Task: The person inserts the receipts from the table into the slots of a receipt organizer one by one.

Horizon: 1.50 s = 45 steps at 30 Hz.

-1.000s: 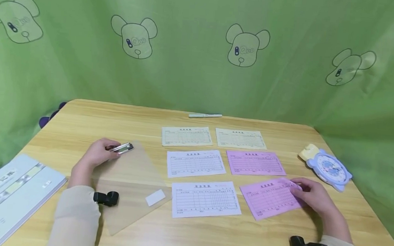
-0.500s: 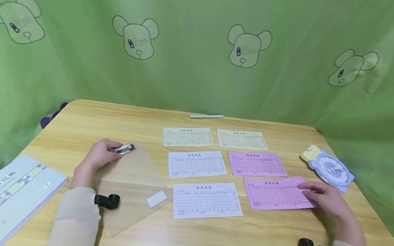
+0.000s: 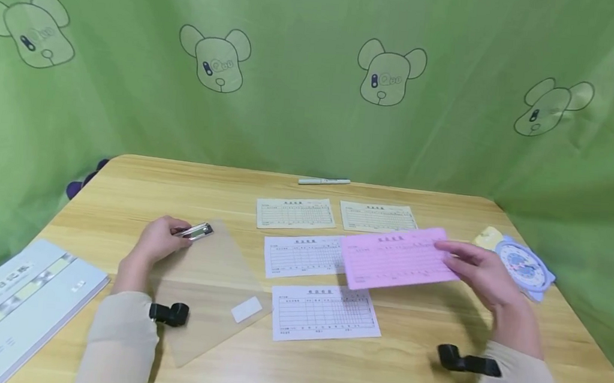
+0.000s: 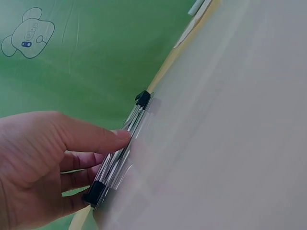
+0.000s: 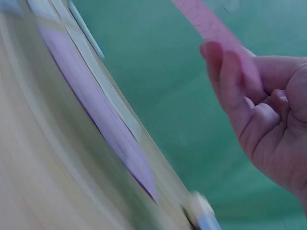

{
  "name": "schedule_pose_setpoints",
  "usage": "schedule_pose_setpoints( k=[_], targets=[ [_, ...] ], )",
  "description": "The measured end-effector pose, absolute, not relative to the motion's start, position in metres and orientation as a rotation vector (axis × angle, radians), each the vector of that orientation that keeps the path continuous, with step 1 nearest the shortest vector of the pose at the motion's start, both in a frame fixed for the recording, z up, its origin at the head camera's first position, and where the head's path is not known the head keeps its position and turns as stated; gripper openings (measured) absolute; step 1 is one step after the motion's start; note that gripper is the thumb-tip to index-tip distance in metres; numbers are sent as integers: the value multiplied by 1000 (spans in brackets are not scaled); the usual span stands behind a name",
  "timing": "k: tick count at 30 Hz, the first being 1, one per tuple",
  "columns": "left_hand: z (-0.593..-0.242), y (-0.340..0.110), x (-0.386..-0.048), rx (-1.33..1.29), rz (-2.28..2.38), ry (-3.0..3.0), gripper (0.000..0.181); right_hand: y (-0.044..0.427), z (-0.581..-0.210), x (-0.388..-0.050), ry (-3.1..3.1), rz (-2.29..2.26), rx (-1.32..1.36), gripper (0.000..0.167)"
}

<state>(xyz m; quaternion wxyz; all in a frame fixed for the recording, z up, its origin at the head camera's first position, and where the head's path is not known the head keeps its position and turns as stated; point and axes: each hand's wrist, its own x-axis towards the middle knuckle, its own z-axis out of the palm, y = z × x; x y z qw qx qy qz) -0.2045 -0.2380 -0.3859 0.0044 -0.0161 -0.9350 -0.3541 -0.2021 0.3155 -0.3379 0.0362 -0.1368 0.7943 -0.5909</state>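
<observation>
At far left a pale booklet (image 3: 27, 308) lies aslant on the table (image 3: 407, 368). Next, the left hand (image 3: 158, 243) pinches the metal clip (image 3: 195, 231) of a clear clipboard (image 3: 208, 274) between thumb and fingers; a white label (image 3: 246, 309) sits near the board's right corner. In the middle lie two white slips (image 3: 324, 319), one beyond the other, then two pale green slips (image 3: 294, 213) and a pen (image 3: 324, 182). The right hand (image 3: 479, 274) grips a pink slip (image 3: 396, 258) by its right end, raised above the table; the right wrist view shows a second pink slip (image 5: 100, 112) lying below. At far right is a blue clock (image 3: 523, 267)
</observation>
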Motion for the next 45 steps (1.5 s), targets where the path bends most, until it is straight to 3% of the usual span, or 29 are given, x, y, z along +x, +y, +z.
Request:
schedule_pose_setpoints(
  k=[8,18,26,36,45],
  targets=[
    [-395,-238,-207,-74,-1143,-2892,33,215,-346,-229,2436,-1614,-340,32],
    [-400,-237,-208,-80,-1136,-2857,33,122,-362,-243,2208,-1580,-505,33],
    [-403,-240,-209,-66,-1120,-2843,33,79,-375,-245,2206,-1487,-585,35],
    [-400,-241,-209,-109,-1010,-2858,33,40,-381,-243,2212,-1532,-423,29],
    [-397,-239,-210,-210,-841,-2879,30,21,-384,-240,2111,-1538,-363,38]
  ],
)
